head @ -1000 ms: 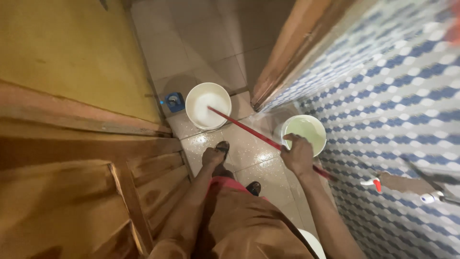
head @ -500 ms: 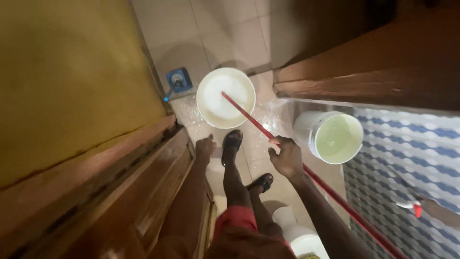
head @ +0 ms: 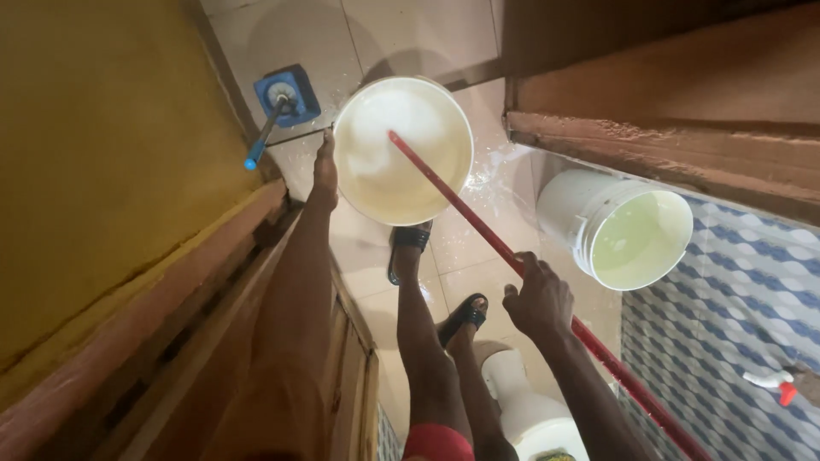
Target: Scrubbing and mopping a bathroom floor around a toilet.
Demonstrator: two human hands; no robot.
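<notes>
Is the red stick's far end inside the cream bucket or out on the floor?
Inside: the red stick runs from the right hand over the cream bucket rim, ending in its white liquid.

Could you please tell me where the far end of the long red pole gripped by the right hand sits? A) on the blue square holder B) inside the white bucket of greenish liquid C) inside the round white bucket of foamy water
C: the long red pole runs from the right hand into the round white bucket of foamy water, whose rim the left hand touches.

Red mop handle (head: 478, 224) slants into foamy white bucket (head: 401, 149).
</notes>
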